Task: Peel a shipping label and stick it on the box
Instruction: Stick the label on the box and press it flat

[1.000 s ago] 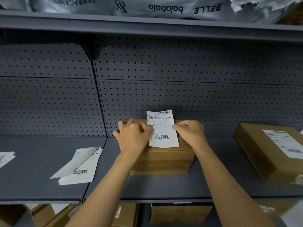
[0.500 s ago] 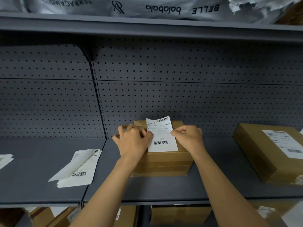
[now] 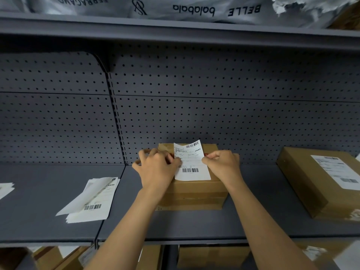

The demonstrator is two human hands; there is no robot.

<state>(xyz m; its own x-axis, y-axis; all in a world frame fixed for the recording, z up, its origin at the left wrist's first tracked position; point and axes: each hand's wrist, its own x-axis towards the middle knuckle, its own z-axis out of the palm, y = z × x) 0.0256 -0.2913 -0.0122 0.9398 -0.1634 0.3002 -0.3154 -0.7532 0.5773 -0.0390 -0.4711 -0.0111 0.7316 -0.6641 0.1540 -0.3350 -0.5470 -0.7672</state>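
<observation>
A small brown cardboard box stands on the grey shelf, against the pegboard back. A white shipping label with barcodes lies over the box's top, its near part flat and its far end lifted a little. My left hand pinches the label's left edge. My right hand pinches its right edge. Both hands rest over the top of the box.
A pile of label sheets and backing paper lies on the shelf to the left. A larger labelled box stands at the right. More paper shows at the far left edge. Boxes fill the shelf below.
The label has come down from above the box onto its top, and both hands have lowered with it.
</observation>
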